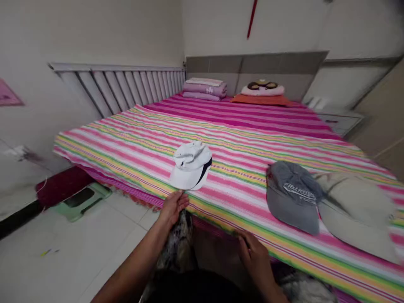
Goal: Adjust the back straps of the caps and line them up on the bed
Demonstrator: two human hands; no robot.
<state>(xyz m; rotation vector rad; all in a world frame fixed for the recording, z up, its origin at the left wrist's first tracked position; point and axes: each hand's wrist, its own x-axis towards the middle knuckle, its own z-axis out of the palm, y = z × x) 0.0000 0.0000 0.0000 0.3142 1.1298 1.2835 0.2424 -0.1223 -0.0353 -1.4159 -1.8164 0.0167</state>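
Observation:
A white cap with a black stripe (191, 165) lies on the striped bedsheet (246, 130) near the bed's front edge. My left hand (173, 206) reaches to the cap's brim, fingers close together at its edge; whether they pinch it is unclear. My right hand (255, 254) rests at the bed's near edge, fingers curled on the sheet, holding nothing I can name. A grey cap (292, 195) lies to the right, partly overlapping a beige cap (355, 210).
Folded purple bedding (205, 88) and an orange pillow with a soft toy (263, 93) sit at the headboard. A slatted rail (126, 84) lines the left wall. A green stool (80, 202) stands on the tiled floor, left. A nightstand (337, 118) is at right.

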